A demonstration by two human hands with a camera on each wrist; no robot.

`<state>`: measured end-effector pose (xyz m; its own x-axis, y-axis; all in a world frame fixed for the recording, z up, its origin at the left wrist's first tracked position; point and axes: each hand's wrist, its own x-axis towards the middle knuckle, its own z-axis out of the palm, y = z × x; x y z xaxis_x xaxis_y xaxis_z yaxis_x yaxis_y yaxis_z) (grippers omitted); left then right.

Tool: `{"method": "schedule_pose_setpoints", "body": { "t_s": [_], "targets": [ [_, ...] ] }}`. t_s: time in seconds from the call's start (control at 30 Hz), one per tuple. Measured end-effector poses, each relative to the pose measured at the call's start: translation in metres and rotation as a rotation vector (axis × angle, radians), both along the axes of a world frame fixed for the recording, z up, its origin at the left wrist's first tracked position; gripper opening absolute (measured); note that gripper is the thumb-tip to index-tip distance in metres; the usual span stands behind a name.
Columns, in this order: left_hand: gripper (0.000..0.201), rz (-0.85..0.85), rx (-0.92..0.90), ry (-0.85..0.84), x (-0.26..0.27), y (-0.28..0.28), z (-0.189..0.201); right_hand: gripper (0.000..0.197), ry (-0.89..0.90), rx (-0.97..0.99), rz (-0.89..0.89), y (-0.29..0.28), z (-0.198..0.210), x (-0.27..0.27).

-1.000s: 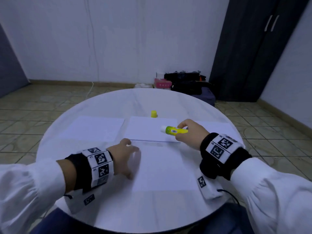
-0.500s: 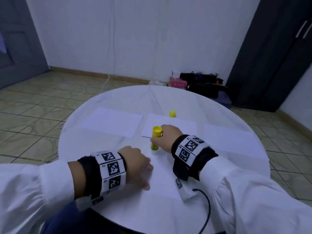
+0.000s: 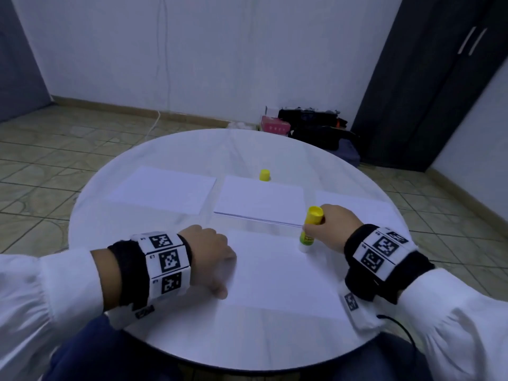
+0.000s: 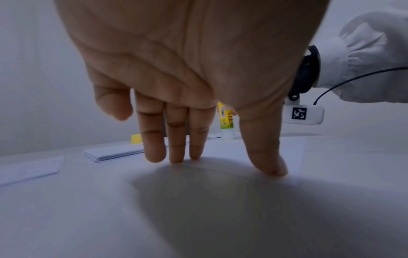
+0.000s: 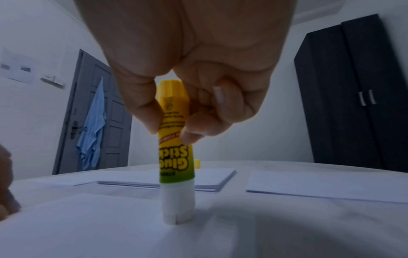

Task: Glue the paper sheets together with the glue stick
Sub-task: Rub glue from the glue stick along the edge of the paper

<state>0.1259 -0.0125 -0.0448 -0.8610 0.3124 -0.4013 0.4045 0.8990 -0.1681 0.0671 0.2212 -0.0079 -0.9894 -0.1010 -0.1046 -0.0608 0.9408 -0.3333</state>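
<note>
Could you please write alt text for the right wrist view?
The right hand grips an upside-down glue stick, its white tip pressed on a sheet on the table. Behind lie a paper stack, another sheet and a yellow cap.

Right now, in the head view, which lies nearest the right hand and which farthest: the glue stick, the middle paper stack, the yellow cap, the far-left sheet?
1. glue stick, in the right hand itself.
2. middle paper stack, just beyond.
3. yellow cap, behind that stack.
4. far-left sheet, across the table.
</note>
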Motion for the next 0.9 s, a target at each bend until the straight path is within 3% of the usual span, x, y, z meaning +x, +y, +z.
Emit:
{"method": "schedule_pose_setpoints", "body": {
  "t_s": [0.3, 0.5, 0.6, 0.8, 0.9],
  "targets": [
    [0.075, 0.055, 0.077, 0.018, 0.002, -0.002, -0.003, 0.014, 0.044, -0.048, -0.044, 0.007, 0.006, 0.005],
    [0.121, 0.262, 0.138, -0.010, -0.007, -0.012, -0.013, 0.020, 0.031, -0.137, 0.219, -0.063, 0.006, 0.019],
    [0.137, 0.264, 0.138, -0.020, -0.007, -0.010, -0.010, 0.023, 0.022, -0.134, 0.288, -0.095, -0.004, 0.020],
    [0.137, 0.267, 0.142, -0.047, 0.000, -0.007, -0.002, 0.022, -0.006, -0.141, 0.321, -0.105, -0.011, 0.024],
    [0.124, 0.221, 0.126, -0.053, -0.002, -0.007, -0.004, 0.022, -0.041, -0.132, 0.406, -0.098, -0.008, 0.040]
  ]
}}
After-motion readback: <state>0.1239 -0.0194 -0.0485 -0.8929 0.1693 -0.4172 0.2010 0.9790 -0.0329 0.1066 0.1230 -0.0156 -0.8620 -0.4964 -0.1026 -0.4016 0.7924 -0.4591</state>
